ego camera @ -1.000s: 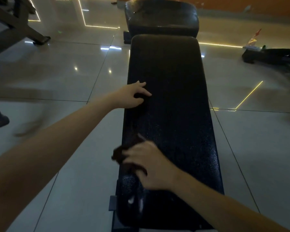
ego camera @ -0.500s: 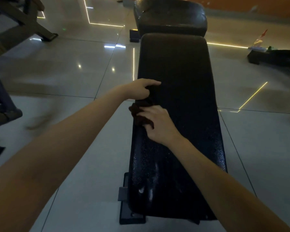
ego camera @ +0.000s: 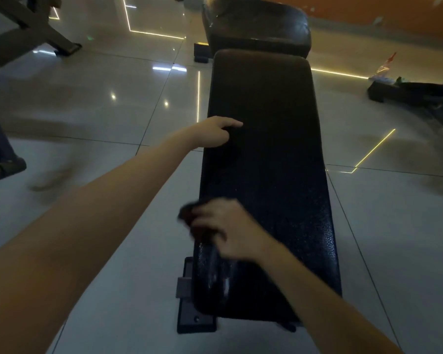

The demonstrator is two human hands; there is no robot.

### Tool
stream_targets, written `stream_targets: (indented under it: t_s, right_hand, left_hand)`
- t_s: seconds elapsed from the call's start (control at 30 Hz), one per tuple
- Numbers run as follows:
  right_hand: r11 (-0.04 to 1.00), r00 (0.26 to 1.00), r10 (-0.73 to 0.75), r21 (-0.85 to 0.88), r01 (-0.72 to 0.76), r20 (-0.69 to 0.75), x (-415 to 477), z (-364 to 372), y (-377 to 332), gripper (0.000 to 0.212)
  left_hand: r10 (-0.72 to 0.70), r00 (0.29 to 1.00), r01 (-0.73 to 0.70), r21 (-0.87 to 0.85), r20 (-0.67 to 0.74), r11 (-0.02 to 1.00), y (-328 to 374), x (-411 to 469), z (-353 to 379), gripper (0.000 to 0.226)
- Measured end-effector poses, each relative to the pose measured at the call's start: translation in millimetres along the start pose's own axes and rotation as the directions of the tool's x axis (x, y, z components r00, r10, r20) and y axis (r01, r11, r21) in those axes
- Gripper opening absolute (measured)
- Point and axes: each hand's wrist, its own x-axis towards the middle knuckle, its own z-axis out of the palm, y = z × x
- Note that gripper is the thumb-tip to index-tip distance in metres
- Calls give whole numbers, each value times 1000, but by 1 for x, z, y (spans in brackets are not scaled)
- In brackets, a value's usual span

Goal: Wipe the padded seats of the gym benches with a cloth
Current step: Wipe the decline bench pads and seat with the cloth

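Wiping stroke under way on the near left edge of the bench pad; risks noted below.

The right hand [ego camera: 225, 228], lower centre of the frame, has its grip closed over a dark cloth [ego camera: 189, 217], pressing it at the left edge of the long padded seat [ego camera: 266, 162]; part of the cloth hangs past the edge. The left hand [ego camera: 215, 134], mid-frame, rests on the same edge, fingers loosely curled, holding nothing. Judged risks: the cloth may slide off the rim and miss the padding, since it overhangs; dark cloth on dark vinyl in dim light may hide missed patches; the right half looks unwiped, as does the second pad [ego camera: 256, 29] at the top.
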Motion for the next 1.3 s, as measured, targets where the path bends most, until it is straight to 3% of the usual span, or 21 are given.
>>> stream_targets:
  t_s: [0.1,0.2,0.33,0.53,0.63,0.7,0.77,0.83,0.9,0.97,1.03,1.1,1.2,1.3]
  right_hand:
    - [970,949,242,17,-244,-201,19,-44,44,52]
    - [954,910,293,22,-300,-294,23,-56,57,50]
    - [961,926,274,100,-257,-259,-16,-22,20,48]
    - [978,995,91,191,-82,-37,-102,42,-49,50]
    - [996,999,34,82,-34,-1,-99,38,-40,56]
    - [998,995,49,-29,-52,-87,-86,28,-25,59]
    - [979,926,186,-22,-204,-327,-65,9,3,57]
    - [928,801,336,30,-371,-496,-39,-18,33,51]
    - [891,750,402,34,-453,-525,-18,-40,57,45]
    - [882,745,424,47,-470,-515,-8,-51,66,43]
    - [900,766,394,45,-433,-508,-11,-49,61,42]
    - [941,833,308,20,-337,-459,-27,-36,44,44]
    - [981,954,193,55,-185,-230,-68,4,-4,53]
    - [992,995,69,114,-60,-72,-105,40,-38,53]
  left_hand:
    - [-8,1000,8,-27,-6,1000,2,-3,1,62]
    - [-3,1000,2,-47,-14,999,2,-3,1,66]
    - [11,1000,-11,-26,-15,1000,3,0,2,64]
    - [46,998,-47,-30,-38,998,-3,6,7,59]
    - [103,994,-98,108,-38,989,-11,6,26,55]
    - [142,990,-138,194,-4,971,-13,3,37,54]
    - [161,987,-159,207,8,965,-12,0,40,61]
    - [167,986,-163,124,-23,979,-9,-4,40,68]
    - [142,988,-141,27,-61,990,-6,-7,38,70]
    - [101,992,-104,-36,-79,994,-4,-10,35,70]
    - [91,993,-97,-77,-79,992,-5,-13,34,68]
    - [93,993,-100,-91,-78,991,-6,-14,35,66]
    - [69,995,-74,-74,-70,995,-8,-11,34,61]
    - [78,993,-82,-48,-85,995,-7,-10,35,58]
